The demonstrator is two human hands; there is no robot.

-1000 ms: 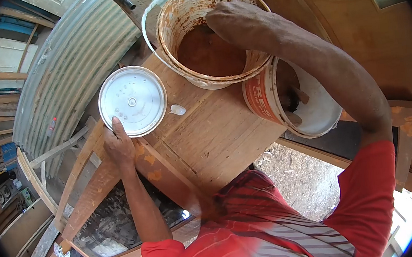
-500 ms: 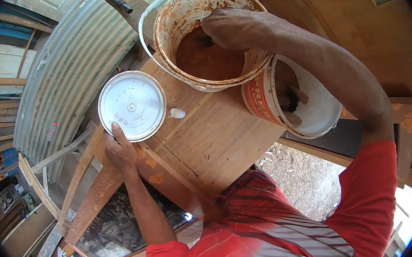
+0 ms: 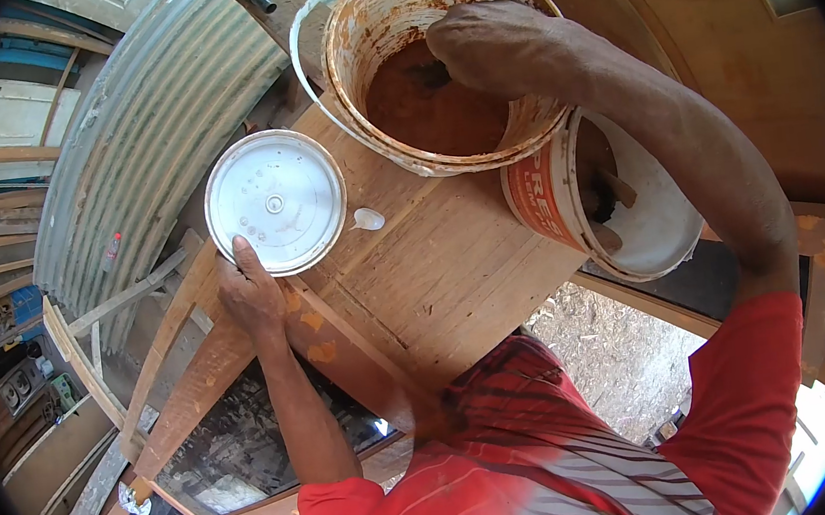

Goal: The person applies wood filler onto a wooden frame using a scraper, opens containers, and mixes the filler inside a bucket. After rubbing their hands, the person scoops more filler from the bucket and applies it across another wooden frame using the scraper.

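Note:
My left hand (image 3: 253, 292) grips the near edge of a round white lid (image 3: 275, 196), thumb on top and fingers underneath. Whether a container sits under the lid I cannot tell. My right hand (image 3: 486, 49) is bent down into a large bucket (image 3: 552, 127) smeared with reddish-brown material. Its fingers curl downward, mostly out of sight, and something dark shows just below them against the reddish-brown contents (image 3: 428, 120). A small whitish spoon-like piece (image 3: 368, 219) lies on the wooden surface beside the lid.
A second bucket (image 3: 537, 194) with orange lettering lies tilted at the right, wooden pieces (image 3: 617, 191) inside. Both buckets rest by the wooden tabletop (image 3: 443, 264). Corrugated metal sheet (image 3: 148, 134) stands at the left, with timber strips (image 3: 171, 348) below it.
The whole view has shifted slightly, moving most things a little rightward in the picture. My left hand still holds the lid, and my right hand remains inside the large bucket.

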